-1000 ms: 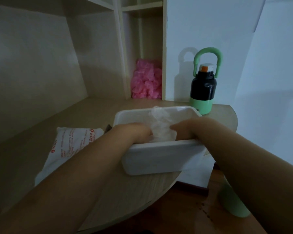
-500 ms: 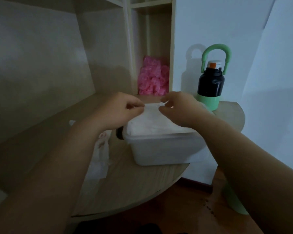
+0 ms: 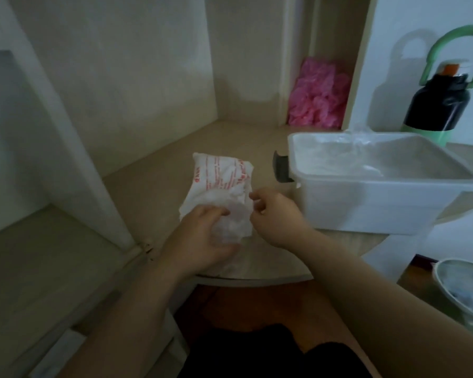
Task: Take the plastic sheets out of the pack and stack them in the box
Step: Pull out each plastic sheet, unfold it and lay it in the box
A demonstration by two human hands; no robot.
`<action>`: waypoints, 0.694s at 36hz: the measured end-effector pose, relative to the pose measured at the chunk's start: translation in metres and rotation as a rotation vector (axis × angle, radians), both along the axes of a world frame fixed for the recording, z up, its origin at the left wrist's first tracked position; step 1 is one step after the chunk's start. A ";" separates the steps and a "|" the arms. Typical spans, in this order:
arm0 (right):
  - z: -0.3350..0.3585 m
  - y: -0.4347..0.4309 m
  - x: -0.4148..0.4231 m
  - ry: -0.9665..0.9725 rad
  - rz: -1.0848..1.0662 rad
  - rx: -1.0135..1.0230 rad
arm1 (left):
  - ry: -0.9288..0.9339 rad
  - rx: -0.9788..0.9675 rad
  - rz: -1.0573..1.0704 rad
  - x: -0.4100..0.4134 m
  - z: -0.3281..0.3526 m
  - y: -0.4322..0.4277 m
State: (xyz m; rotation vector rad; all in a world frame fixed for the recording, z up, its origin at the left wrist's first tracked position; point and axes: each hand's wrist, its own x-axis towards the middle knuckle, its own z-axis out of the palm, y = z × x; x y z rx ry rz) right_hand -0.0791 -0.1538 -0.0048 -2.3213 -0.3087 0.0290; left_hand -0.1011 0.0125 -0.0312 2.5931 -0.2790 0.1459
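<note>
1. Plastic sheets (image 3: 347, 159) lie partly in the box (image 3: 366, 203), to the right of both hands; the rest are in the pack (image 3: 219, 181) on the table (image 3: 153, 181).
2. The left hand (image 3: 202, 238) has its grip curled round the near end of the pack.
3. The right hand (image 3: 275, 214) curls its fingers at the pack's edge; whether its grip pinches a sheet, I cannot tell.
4. The sheets look thin, soft and slippery, so it is better to pinch one free edge.

wooden desk (image 3: 153, 170), pack (image 3: 220, 177), box (image 3: 366, 197), bottle (image 3: 434, 105)
</note>
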 end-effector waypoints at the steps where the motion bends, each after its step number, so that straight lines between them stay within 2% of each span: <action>1: -0.006 0.001 0.000 0.073 0.005 0.027 | 0.028 0.024 -0.016 0.001 -0.006 -0.001; 3: -0.013 0.001 0.001 0.190 0.019 0.088 | -0.005 0.084 -0.069 0.002 -0.013 -0.004; 5: -0.016 0.001 0.000 0.229 0.013 0.128 | -0.097 0.083 -0.091 0.003 -0.017 -0.004; 7: -0.016 -0.001 0.001 0.208 0.016 0.169 | -0.142 -0.032 -0.073 0.005 -0.015 -0.003; 10: -0.009 -0.003 0.002 0.192 0.044 0.267 | -0.144 -0.338 0.005 0.005 -0.004 -0.005; 14: -0.002 -0.003 0.004 0.187 0.066 0.354 | -0.023 -0.761 0.137 0.007 0.012 -0.007; 16: 0.001 -0.003 0.004 0.175 0.095 0.379 | 0.067 -1.056 0.114 0.007 0.019 -0.009; 18: 0.006 -0.004 0.003 0.175 0.159 0.396 | 0.209 -1.311 0.003 0.005 0.026 -0.009; 22: 0.017 -0.005 0.000 0.162 0.218 0.377 | 0.445 -1.453 -0.118 0.006 0.033 -0.005; 25: 0.029 -0.008 -0.003 0.085 0.245 0.468 | 0.404 -1.419 -0.059 0.019 0.030 -0.001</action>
